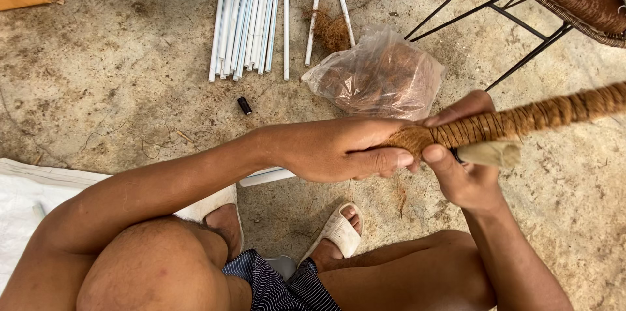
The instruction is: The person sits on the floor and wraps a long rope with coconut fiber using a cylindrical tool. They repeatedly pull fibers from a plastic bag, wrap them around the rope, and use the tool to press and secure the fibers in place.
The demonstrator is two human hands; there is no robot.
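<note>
We are closing our left hand (339,149) around the fibre-covered end of the coir-wrapped pole (521,120). Our right hand (464,161) is pinching it just beside, the rest extending rightward past both grips.

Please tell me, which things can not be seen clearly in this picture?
Head view only:
- End of the fibre-wrapped pole: covered by the left hand.
- Pole's far end: cut off by the right edge.
- Pale roll in the right hand: partly covered by fingers.
- Plastic bag contents: blurred by film.

concrete floor (117,89), white pipes (248,17), plastic bag (378,76)
</note>
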